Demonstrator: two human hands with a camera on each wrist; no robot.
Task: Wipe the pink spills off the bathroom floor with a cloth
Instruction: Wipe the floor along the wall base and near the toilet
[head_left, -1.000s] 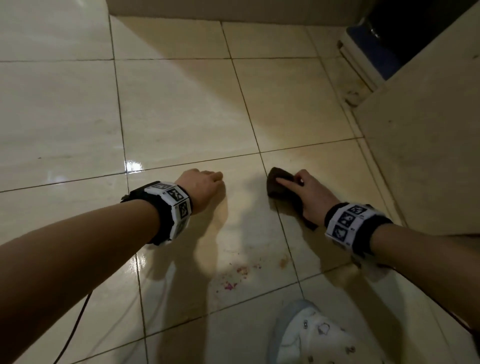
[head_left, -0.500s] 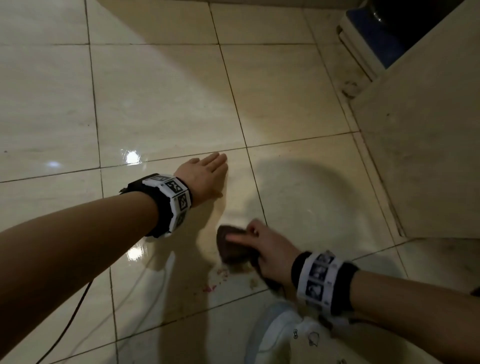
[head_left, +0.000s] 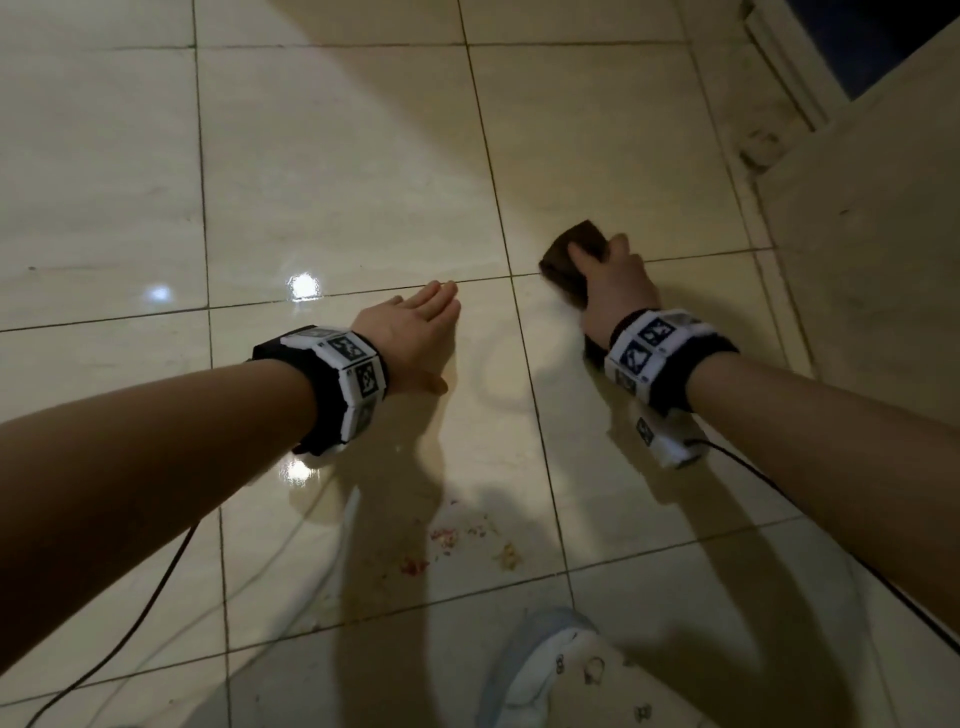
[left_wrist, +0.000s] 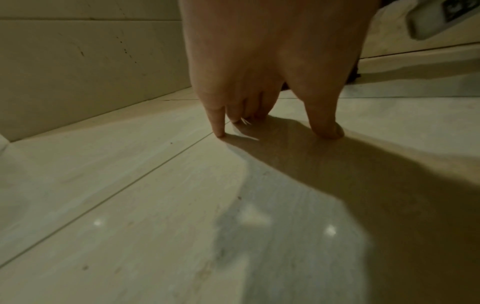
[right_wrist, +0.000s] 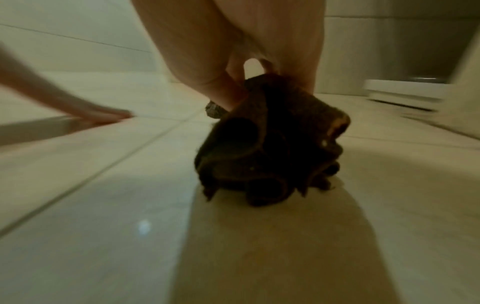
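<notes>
So the right hand has its fingers curled around a dark brown cloth, bunched and folded, pressed onto the glossy cream floor tiles on a grout line. The left hand lies flat, fingers straight, holding nothing. The pink spills are a gritty scatter nearer the person, well apart from the cloth. A wall edges the right side; open tile stretches left.
</notes>
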